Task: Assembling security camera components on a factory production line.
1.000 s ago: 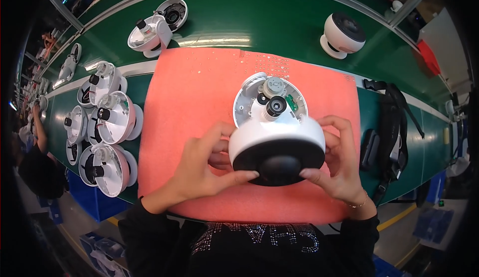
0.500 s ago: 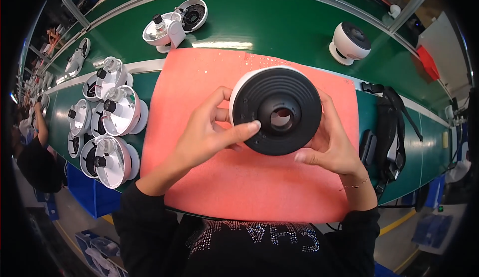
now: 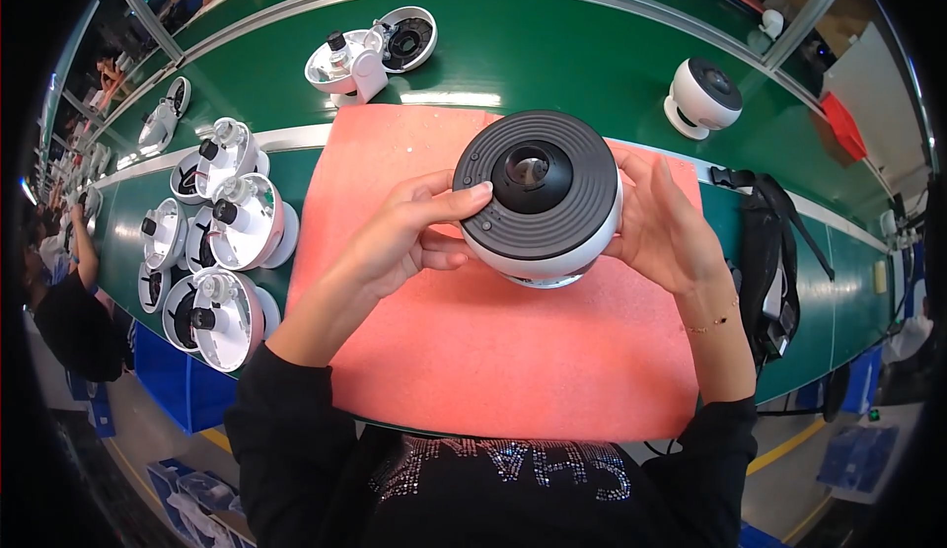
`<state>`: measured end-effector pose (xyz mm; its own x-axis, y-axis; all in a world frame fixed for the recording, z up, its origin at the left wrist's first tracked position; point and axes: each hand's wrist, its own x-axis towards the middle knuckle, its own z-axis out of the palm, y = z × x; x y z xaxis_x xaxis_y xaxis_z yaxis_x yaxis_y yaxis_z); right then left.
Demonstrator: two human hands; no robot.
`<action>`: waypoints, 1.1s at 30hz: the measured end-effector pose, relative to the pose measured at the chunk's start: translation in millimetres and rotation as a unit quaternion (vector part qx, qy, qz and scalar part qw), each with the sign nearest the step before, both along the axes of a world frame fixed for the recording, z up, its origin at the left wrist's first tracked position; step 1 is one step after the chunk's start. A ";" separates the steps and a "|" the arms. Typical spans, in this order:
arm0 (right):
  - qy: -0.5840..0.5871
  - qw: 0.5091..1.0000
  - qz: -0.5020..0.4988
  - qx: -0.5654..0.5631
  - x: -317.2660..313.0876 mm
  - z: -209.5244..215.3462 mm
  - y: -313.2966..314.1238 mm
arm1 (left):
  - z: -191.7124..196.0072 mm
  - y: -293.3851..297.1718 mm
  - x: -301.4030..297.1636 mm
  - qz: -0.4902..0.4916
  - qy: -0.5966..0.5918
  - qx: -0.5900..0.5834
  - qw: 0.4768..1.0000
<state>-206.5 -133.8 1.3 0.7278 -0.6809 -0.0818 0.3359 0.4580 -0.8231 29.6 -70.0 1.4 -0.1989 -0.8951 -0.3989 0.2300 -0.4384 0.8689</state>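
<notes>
A ball-shaped white device (image 3: pixel 592 256) with a ribbed black round face and a clear lens at its centre is between my hands above the pink mat. Its face tilts up and away from me. My left hand (image 3: pixel 404 227) grips its left side, the thumb lying on the black face near the lens and the fingers curled below the rim. My right hand (image 3: pixel 671 227) cups the right side, with some fingertips hidden behind the housing. Shiny material shows under the device; whether it touches the mat I cannot tell.
Several opened white housings (image 3: pixel 242 222) crowd the left of the green table. Another opened unit (image 3: pixel 350 65) stands at the back, and a closed white device (image 3: pixel 706 96) at the back right. A black strap bag (image 3: pixel 774 262) lies right of the pink mat (image 3: pixel 513 370).
The device has tipped so that its black face turns more upward, showing the white side below. It has shifted slightly left and away from me. My right hand has straightened along its side.
</notes>
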 end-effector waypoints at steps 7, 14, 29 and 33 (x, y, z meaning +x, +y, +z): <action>0.149 0.970 -0.054 -0.185 9.1 2.5 23.6 | -19.3 22.1 -7.3 0.032 -0.128 -0.220 0.967; 0.136 0.954 -0.086 -0.251 -6.2 -15.6 58.7 | -47.7 48.9 -13.6 0.030 -0.208 -0.340 0.917; 0.176 0.936 -0.113 -0.282 1.4 -5.5 50.8 | -50.2 51.3 -18.0 0.065 -0.270 -0.410 0.869; 0.113 0.975 -0.074 -0.175 6.0 4.9 46.1 | -34.5 52.0 -19.7 0.047 -0.292 -0.402 0.866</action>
<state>-200.5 -87.7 6.2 0.6100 -0.7919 0.0276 0.1682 0.0953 -0.9811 9.9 -18.0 -33.1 -0.0847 -0.9317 0.3531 -0.3506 0.3596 0.8648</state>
